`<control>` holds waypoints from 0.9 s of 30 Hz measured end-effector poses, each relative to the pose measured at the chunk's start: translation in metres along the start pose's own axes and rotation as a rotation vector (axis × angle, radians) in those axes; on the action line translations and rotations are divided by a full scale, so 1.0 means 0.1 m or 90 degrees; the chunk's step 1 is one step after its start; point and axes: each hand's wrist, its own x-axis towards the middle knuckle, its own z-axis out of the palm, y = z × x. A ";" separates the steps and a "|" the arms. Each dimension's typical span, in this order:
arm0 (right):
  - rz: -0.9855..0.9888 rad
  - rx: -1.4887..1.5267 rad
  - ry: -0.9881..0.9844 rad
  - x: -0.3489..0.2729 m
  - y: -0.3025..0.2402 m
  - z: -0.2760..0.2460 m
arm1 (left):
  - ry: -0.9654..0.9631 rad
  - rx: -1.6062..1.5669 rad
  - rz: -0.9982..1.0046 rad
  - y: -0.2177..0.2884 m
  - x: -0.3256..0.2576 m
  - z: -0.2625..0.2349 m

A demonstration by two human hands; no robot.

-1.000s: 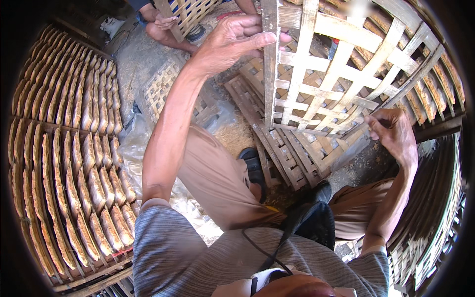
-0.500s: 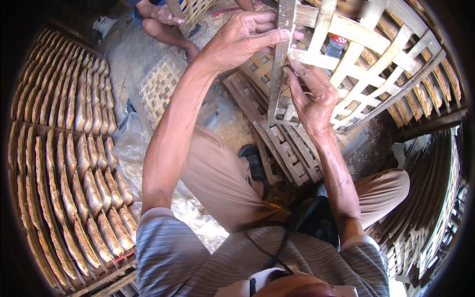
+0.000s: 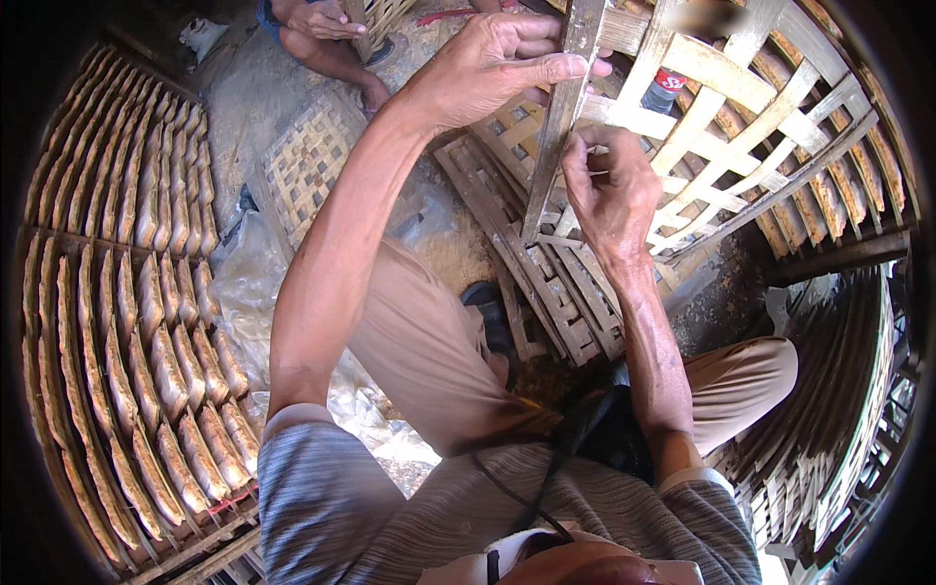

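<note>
Landmark: the woven bamboo lattice panel (image 3: 741,146), standing tilted in front of the person, filling upper right. Open square weave of flat pale strips, dry and splintery-looking.

Left of the lattice panel, racks of stacked woven trays (image 3: 127,322) are lying in overlapping rows, brownish, ribbed. Below the panel, a pile of finished flat slatted mats (image 3: 546,283) is resting on the dirt floor. Further left of the panel, one small woven square mat (image 3: 307,161) is lying flat. Above-left of the panel, another person's hand (image 3: 327,19) is working on a separate piece.

On the panel's left edge, a long grey bamboo slat (image 3: 561,117) is running nearly vertical, long axis top to bottom, leaning slightly left at the bottom.

The left hand (image 3: 492,68) is wrapping the slat near its top, fingers closed around it, thumb laid across the front.

The right hand (image 3: 609,185) is sitting just right of the slat, lower down, fingers curled and pinching at a crossing strip; whether it is holding a small tool, cannot tell. The slat is lying immediately left of those fingertips, touching or nearly so. Right hand is nearer the slat's middle, left nearer its top end.
</note>
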 end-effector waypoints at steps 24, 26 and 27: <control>-0.047 0.053 0.168 0.18 0.11 0.03 | 0.053 0.044 0.030 -0.05 0.03 0.03; -0.064 0.064 0.097 0.01 0.28 -0.08 | 0.055 0.054 0.018 -0.07 0.02 0.02; -0.011 0.099 0.060 -0.08 0.27 -0.10 | 0.042 0.068 -0.004 -0.06 0.01 0.01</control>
